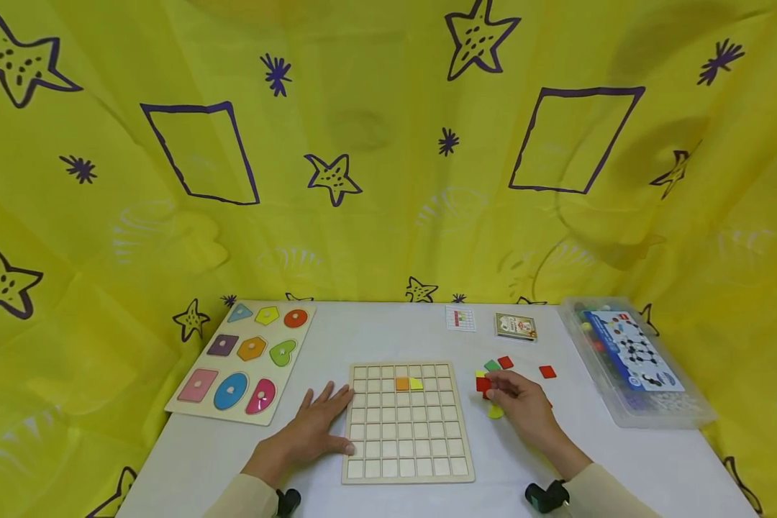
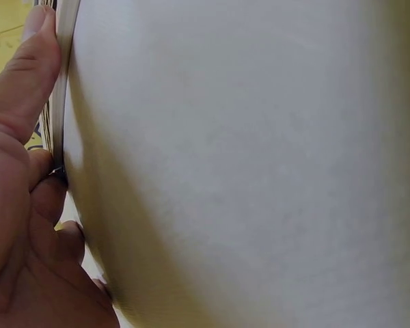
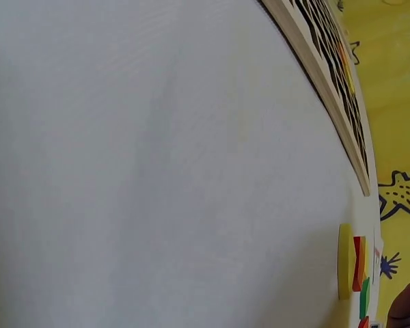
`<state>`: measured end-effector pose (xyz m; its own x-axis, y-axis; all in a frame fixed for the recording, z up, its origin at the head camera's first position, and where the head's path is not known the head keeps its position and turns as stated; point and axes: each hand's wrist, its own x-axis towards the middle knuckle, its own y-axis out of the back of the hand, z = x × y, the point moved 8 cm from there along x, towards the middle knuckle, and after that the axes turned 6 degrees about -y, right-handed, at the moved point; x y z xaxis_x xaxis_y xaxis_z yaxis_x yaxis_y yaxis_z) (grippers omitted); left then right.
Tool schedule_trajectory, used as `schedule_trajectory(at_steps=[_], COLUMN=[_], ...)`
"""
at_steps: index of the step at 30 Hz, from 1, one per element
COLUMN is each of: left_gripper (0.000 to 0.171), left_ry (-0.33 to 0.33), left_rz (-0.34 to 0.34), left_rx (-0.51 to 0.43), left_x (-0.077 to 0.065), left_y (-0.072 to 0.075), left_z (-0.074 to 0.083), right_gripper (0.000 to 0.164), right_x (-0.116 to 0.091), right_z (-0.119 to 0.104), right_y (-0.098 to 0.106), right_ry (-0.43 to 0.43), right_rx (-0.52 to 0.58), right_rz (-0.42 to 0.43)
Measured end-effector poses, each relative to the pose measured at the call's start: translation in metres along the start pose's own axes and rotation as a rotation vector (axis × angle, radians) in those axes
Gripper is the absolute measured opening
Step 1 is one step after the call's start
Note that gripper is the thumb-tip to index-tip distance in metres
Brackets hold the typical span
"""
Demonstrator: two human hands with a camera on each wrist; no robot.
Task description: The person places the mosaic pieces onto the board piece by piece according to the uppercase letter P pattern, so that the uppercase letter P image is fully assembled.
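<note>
A wooden grid board lies in the middle of the white table, with an orange square tile and a yellow tile side by side in an upper row. My left hand rests at the board's left edge, fingers spread and thumb on the rim; the left wrist view shows the thumb along that edge. Right of the board, my right hand pinches a red square tile between thumb and fingertips, over a small group of tiles. A yellow tile lies just below it.
Loose green and red tiles lie around the right hand. A shape puzzle board is at the left. A pattern card and a small box stand at the back, a clear plastic case at the right.
</note>
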<state>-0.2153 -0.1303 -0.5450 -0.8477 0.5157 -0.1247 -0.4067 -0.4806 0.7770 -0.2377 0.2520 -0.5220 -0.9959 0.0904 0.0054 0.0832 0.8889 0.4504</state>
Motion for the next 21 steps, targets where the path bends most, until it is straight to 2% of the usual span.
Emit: schedule_trajectory(at_steps=[7, 13, 17, 21], left_gripper=[0.104, 0.104, 0.104, 0.105], left_ry=[-0.004, 0.005, 0.005, -0.023], left_rz=[-0.001, 0.000, -0.002, -0.002], left_rx=[0.000, 0.029, 0.041, 0.058], left_x=[0.002, 0.006, 0.008, 0.010], left_y=[0.001, 0.000, 0.000, 0.002], left_z=[0.002, 0.002, 0.003, 0.004], right_gripper=[0.028, 0.028, 0.028, 0.027], right_x=[0.005, 0.009, 0.014, 0.017], right_z=[-0.008, -0.020, -0.030, -0.038], right_y=[-0.011, -0.022, -0.034, -0.050], right_ry=[-0.026, -0.012, 0.010, -0.004], right_rx=[0.065, 0.081, 0.071, 0.107], right_rz=[-0.016, -0.038, -0.030, -0.043])
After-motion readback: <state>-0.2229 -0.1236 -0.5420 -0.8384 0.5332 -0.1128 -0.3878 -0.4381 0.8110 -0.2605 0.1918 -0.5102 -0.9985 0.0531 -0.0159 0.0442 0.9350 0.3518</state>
